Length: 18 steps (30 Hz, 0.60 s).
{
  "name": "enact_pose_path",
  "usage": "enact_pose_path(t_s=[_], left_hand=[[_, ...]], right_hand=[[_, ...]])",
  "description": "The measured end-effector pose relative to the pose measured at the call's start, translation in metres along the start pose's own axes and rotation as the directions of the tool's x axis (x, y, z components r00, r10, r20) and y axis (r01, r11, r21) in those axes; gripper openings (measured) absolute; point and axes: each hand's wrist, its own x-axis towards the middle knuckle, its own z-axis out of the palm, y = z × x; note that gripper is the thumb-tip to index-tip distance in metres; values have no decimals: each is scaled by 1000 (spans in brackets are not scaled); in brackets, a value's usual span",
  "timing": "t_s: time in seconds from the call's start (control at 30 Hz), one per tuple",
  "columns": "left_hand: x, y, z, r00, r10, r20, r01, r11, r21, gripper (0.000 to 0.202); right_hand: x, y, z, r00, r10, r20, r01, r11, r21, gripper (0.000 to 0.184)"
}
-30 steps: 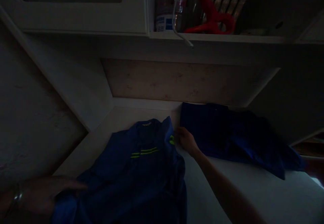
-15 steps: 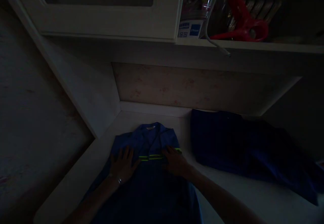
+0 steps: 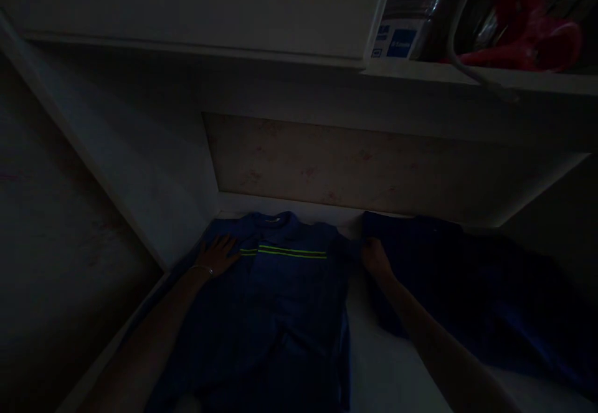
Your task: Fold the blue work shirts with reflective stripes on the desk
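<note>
A blue work shirt (image 3: 280, 294) with a yellow-green chest stripe lies spread on a white surface (image 3: 387, 369), collar toward the back wall. My left hand (image 3: 215, 255) lies flat and open on its left shoulder, a bracelet on the wrist. At the shirt's right shoulder edge, my right hand (image 3: 374, 257) is closed, between the shirt and a second dark blue garment (image 3: 471, 282) that lies to the right. What the right fingers grip is too dark to make out.
A pale wall panel (image 3: 355, 164) closes the back of the nook, and a slanted side wall (image 3: 116, 164) stands on the left. A shelf (image 3: 486, 76) overhead holds a red object (image 3: 527, 45), a clear tube and boxes. The scene is very dim.
Both hands moved from the shirt's chest outward to its shoulders. The shirt now lies wider and closer to the back wall. The view shifted left.
</note>
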Motion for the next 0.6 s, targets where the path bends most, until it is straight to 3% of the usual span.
enact_pose_path(t_s=[0.07,0.13,0.2,0.27,0.33,0.4,0.47,0.5,0.6], left_hand=[[2,4,-8,999,11,-47,-12,1000,-7,69],[-7,16,-19,992,30,-126,-31,1000,-4,65],[-32,34,-30,976,61,-207,-61,998,8,59],[-75,51,-36,962,114,-249,-120,993,-10,52],[-131,64,-35,957,196,-216,-225,967,-118,46],[-192,66,-28,956,285,-71,-293,915,-278,37],[-244,60,-15,932,362,-24,-352,886,-300,24],[-263,55,-8,917,397,-48,-395,881,-260,21],[-293,39,11,880,426,-209,-447,892,-63,61]], right_hand=[[-25,-4,3,985,-122,-120,122,993,-6,46],[-67,-14,16,947,-306,-96,310,951,20,46],[-119,-28,35,880,-444,166,433,896,103,43],[-167,-39,53,762,-492,420,482,865,140,55],[-200,-47,66,695,-478,537,522,849,81,72],[-214,-52,71,664,-483,571,589,808,-2,63],[-215,-56,66,620,-537,573,680,731,-52,42],[-214,-59,60,597,-574,561,721,690,-61,38],[-213,-69,25,506,-689,519,791,610,38,37]])
